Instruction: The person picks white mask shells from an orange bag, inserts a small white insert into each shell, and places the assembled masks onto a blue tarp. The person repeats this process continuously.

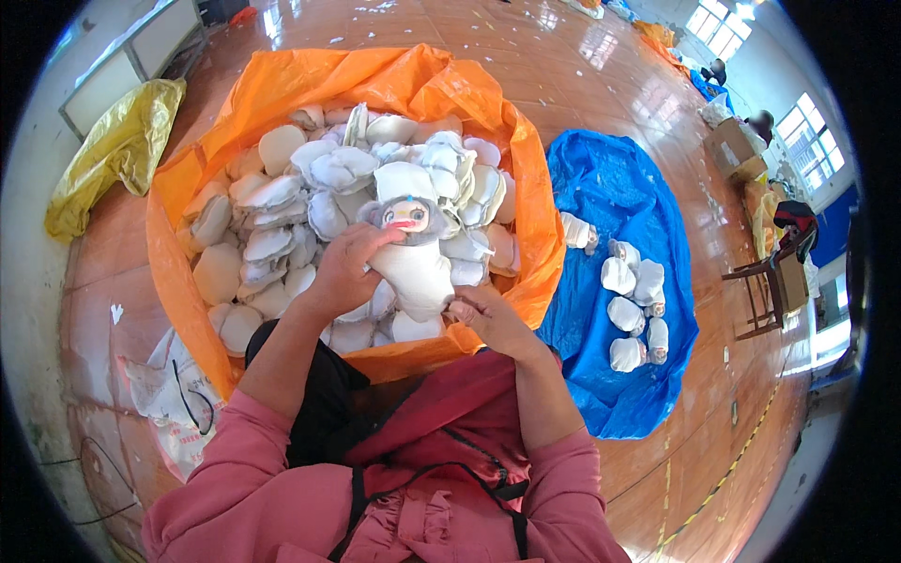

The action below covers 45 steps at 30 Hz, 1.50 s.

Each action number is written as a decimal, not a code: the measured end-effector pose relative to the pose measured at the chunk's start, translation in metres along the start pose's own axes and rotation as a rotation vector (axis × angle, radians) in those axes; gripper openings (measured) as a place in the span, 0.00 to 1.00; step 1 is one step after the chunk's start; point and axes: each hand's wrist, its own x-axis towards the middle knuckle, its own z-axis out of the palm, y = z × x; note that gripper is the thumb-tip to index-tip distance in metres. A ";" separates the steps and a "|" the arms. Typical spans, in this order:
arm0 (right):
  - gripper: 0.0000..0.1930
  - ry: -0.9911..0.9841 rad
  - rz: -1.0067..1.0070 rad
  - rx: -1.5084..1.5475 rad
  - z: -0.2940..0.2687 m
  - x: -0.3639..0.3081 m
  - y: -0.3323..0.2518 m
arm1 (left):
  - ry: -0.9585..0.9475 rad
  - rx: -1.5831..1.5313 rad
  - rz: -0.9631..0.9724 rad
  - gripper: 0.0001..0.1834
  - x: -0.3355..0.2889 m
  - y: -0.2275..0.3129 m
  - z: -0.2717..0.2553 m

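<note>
A plush doll with grey fur round its face and a white fabric cover over its body is held above the orange sack, head away from me. My left hand is closed on its left side, with the thumb by the red mouth. At the lower right end of the cover, my right hand pinches the doll with bent fingers. A white rounded piece shows just above the head; I cannot tell whether it is attached. Beneath lie many white padded pieces, heaped in the open orange sack.
To the right, a blue sheet carries several similar covered dolls. A yellow sack lies at the far left, and a white printed sack is near my left arm. A chair and a cardboard box stand farther right.
</note>
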 end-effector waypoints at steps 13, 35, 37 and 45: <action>0.16 0.100 0.355 0.538 0.005 0.008 -0.015 | -0.063 0.080 0.091 0.29 -0.010 0.008 0.024; 0.21 0.049 0.303 0.292 0.009 0.014 -0.012 | -0.192 -0.437 -0.796 0.38 -0.016 -0.001 0.037; 0.21 0.062 0.331 0.371 0.005 0.012 -0.007 | -0.225 -0.710 -0.838 0.40 -0.017 -0.004 0.031; 0.19 0.219 0.166 0.913 0.012 0.015 -0.022 | -0.267 -1.245 -0.907 0.36 -0.014 -0.002 0.030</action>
